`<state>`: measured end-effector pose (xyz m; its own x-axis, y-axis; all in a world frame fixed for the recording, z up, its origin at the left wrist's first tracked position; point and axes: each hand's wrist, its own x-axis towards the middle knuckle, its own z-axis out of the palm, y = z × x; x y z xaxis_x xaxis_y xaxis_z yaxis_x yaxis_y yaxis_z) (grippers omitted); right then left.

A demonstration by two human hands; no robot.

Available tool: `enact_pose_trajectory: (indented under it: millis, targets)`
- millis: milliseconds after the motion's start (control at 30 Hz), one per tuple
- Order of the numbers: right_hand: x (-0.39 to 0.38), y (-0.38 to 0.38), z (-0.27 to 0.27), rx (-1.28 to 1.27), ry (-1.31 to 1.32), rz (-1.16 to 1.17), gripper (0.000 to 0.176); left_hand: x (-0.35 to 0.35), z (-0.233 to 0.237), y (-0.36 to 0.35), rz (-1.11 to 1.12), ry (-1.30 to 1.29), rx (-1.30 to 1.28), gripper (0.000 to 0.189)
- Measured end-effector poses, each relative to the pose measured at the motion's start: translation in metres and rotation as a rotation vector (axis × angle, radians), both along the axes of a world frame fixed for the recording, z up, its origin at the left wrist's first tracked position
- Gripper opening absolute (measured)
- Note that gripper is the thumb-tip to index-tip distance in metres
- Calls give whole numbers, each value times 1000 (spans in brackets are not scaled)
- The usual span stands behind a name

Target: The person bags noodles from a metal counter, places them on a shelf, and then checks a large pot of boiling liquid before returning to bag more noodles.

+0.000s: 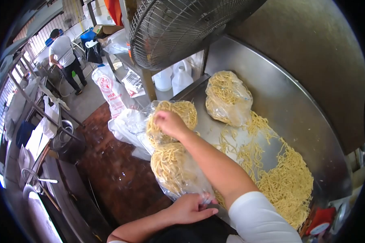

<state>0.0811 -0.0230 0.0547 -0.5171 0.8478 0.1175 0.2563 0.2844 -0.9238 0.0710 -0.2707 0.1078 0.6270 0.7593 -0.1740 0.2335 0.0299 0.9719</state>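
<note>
Yellow noodles lie loose on the metal tray. A clear bag of noodles rests near the tray's front left edge, and my left hand pinches its gathered plastic at the lower end. My right hand is over another noodle bag just beyond it, with its fingers curled; whether they grip anything is hidden. A third filled bag sits farther back on the tray.
A large fan hangs above the tray's far side. White plastic bags lie at the left edge. Plastic jugs stand behind. A person stands at the upper left. A red scale-like object is at lower right.
</note>
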Motion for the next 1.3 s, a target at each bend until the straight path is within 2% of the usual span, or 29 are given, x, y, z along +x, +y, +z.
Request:
enact_pose_trajectory:
  millis: [33, 67, 133, 167, 200, 233, 300, 367, 433, 567, 633, 733, 833, 900, 967, 1000, 1100, 1133, 1167, 1200, 1233, 1267, 1300]
  targets:
    - [0, 2, -9, 341, -340, -22, 19, -3, -2, -2, 8, -28, -12, 29]
    - [1, 13, -28, 338, -350, -36, 19, -7, -4, -4, 12, -42, -25, 27]
    - [5, 31, -70, 630, -368, -362, 18, -18, 5, -4, 28, -95, -69, 26]
    - [15, 25, -50, 620, -380, -365, 18, -22, 8, -4, 67, -142, -108, 26]
    - [30, 20, -27, 483, -356, -275, 16, -23, 2, -4, 92, -244, -60, 26]
    - [45, 12, -6, 346, -326, -184, 15, -27, 4, -3, 97, -264, -126, 24]
    - [78, 7, 9, 294, -260, -296, 14, -29, 3, -2, 99, -342, -209, 24]
    - [120, 18, -18, 419, -328, -457, 13, -25, 7, 4, 86, -353, -187, 23]
    - [149, 17, -43, 236, -712, -339, 13, -20, 11, 9, 68, -356, -169, 23]
    - [135, -7, -97, 295, -703, -241, 17, -12, 12, 10, 57, -303, -260, 23]
    - [116, -11, -111, 281, -839, -254, 21, -12, 10, 7, 69, -264, -298, 23]
    - [110, -13, -121, 180, -755, -237, 20, -21, 7, -1, 108, -265, -351, 23]
    - [137, -20, -118, 99, -750, -218, 20, -27, -1, -4, 165, -269, -179, 22]
    - [150, -17, -103, 94, -762, -192, 21, -31, -4, -5, 188, -327, -261, 22]
    - [160, -28, -68, -212, -454, -160, 25, -33, -6, -4, 178, -337, -260, 22]
    - [158, -25, -51, -167, -469, -62, 29, -32, -6, -3, 155, -333, -262, 23]
    - [122, -25, -6, -396, -342, 89, 25, -26, -16, 2, 89, -319, -229, 24]
    - [104, -18, -15, -400, -209, 168, 25, -25, -15, 5, 94, -289, -206, 24]
    - [83, -9, -16, -455, -164, 219, 34, -25, -12, 7, 84, -260, -183, 25]
    - [66, -6, -22, -536, 41, 77, 41, -24, -11, 8, 99, -318, -282, 25]
    - [42, -9, -45, -91, 113, -255, 44, -25, -2, 13, 72, -237, -332, 25]
    - [37, -10, -33, 132, -32, -360, 39, -22, -7, 14, 86, -331, -241, 27]
    - [43, -23, -7, 43, 11, -323, 39, -21, 3, 18, 94, -331, -329, 30]
